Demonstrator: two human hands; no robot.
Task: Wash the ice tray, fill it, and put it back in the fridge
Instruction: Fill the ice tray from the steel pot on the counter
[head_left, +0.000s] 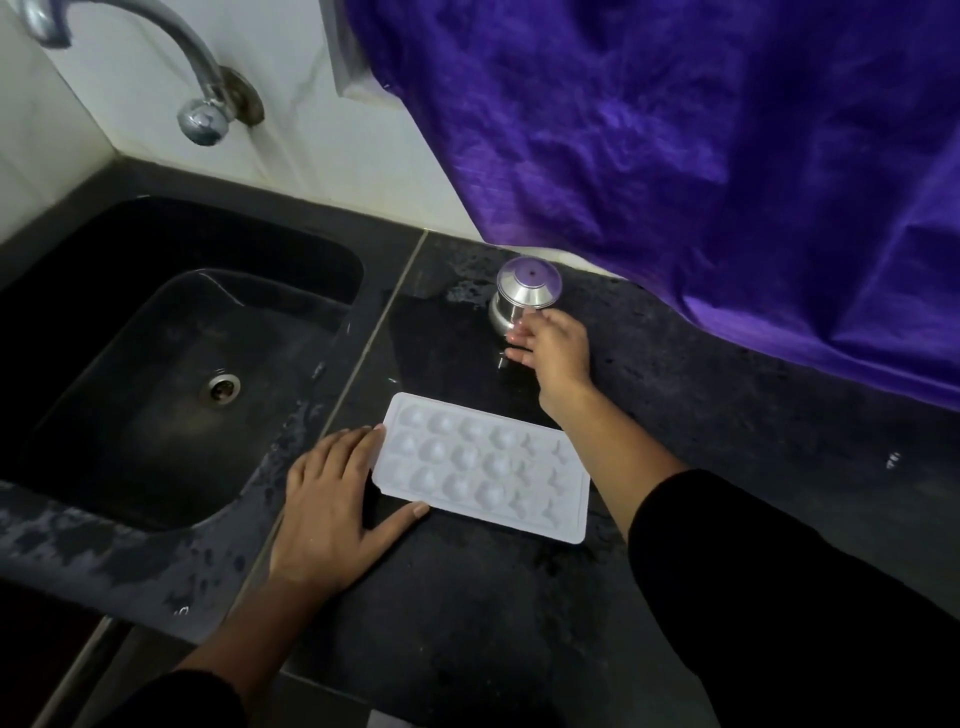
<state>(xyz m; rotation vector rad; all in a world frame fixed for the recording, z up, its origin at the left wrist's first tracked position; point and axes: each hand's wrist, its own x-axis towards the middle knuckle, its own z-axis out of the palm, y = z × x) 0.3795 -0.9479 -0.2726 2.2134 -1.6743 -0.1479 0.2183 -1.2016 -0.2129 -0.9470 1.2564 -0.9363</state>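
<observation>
Now the white plastic ice tray (483, 467) lies flat on the dark stone counter (727, 415), just beside the black sink (156, 322). The left hand (332, 514) rests flat against its end, fingers straight. The right hand (553, 353) touches a shiny steel pot (522, 299); whether it grips, I cannot tell.

Dark speckled stone counter (727, 415) under the grip of the right hand (556, 353), black sink (130, 364) to its left, chrome tap (202, 117) on white wall (322, 156) beyond that, purple cloth (675, 156) hanging behind and right, dim light

Ice tray (483, 466) lies right of sink (156, 291), before steel pot (524, 301).
</observation>
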